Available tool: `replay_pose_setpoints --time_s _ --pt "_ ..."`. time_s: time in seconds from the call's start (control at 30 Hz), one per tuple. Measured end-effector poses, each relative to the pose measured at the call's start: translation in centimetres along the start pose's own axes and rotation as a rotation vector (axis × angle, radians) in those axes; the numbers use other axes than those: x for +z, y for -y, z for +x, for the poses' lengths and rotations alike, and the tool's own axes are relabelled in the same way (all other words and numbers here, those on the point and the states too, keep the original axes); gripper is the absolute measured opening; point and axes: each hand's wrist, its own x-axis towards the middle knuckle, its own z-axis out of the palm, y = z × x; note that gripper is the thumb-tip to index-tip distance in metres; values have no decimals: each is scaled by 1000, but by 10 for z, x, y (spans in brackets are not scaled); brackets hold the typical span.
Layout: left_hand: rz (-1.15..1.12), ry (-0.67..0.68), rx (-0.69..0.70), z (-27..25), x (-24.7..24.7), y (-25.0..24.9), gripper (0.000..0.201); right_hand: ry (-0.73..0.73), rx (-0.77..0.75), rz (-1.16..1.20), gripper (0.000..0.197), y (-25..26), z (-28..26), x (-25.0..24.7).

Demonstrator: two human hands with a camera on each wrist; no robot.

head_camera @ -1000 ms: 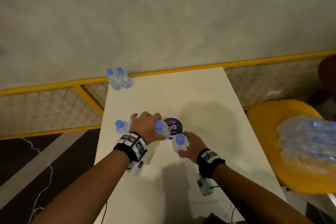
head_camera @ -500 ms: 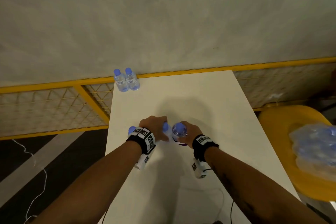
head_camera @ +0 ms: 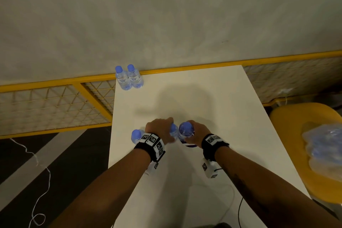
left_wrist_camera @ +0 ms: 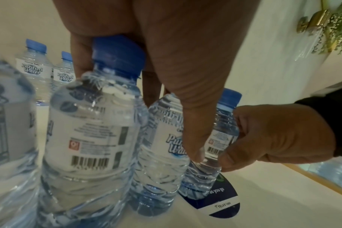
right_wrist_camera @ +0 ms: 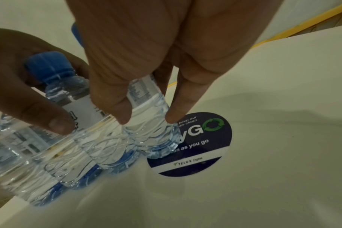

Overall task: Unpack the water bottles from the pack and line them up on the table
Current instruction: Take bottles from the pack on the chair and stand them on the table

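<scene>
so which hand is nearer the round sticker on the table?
Right. The right hand holds a bottle whose base stands on the sticker. The left hand grips other bottles to the sticker's left, off it.

Bottle labels (left_wrist_camera: 32, 69) read "Purified Water"; the round sticker (right_wrist_camera: 201, 148) reads "as you go", "TELUS Digital".

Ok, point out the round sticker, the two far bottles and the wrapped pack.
round sticker (right_wrist_camera: 205, 148): right wrist view, dark face.
two far bottles (head_camera: 129, 77): head view, labels.
wrapped pack (head_camera: 325, 146): head view, plastic wrap.
</scene>
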Motion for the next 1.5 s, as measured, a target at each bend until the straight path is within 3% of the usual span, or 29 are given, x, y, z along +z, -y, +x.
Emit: replay_pose_setpoints --time_s 0.13,0.2,0.27,0.33,0.43,0.5,0.53,0.63,0.77,1.0,1.13,1.2,1.3,1.4,1.5 --pt "-3 27 -17 0 2 0 59 -11 -12 24 57 -3 2 4" --pt "-22 38 -16 -1 1 0 70 -12 -2 38 63 -6 2 6" --pt "-40 46 -15 -5 -2 2 102 -11 24 64 92 -14 0 6" --pt "-40 -89 3 -14 -8 3 120 -16 48 114 113 -30 -4 5" --pt "-57 -478 115 -34 -17 -8 95 -82 54 223 101 -56 -27 -3" --pt "-136 -701 231 -48 -17 -31 61 -146 55 278 72 -77 -52 -14" --pt "-192 -736 282 -54 -16 -49 46 -169 59 281 54 -91 -67 -20" --pt "-309 -656 406 -65 -1 -116 25 -222 131 297 15 -145 -114 -41" --pt "-268 -340 585 -58 29 -225 21 -321 352 312 6 -231 -185 -75" --pt "-218 117 769 -46 68 -427 33 -585 673 344 19 -379 -289 -157" --pt "-449 396 640 -33 105 -519 60 -665 699 414 53 -433 -301 -205" --pt "-606 429 573 -31 114 -559 71 -654 673 424 61 -451 -297 -226" --pt "-681 309 470 -17 126 -604 57 -548 692 341 38 -479 -275 -251" --pt "-497 312 368 8 139 -629 32 -316 625 201 40 -493 -257 -266" --pt "-224 291 357 33 143 -643 36 -224 596 147 59 -502 -246 -274"
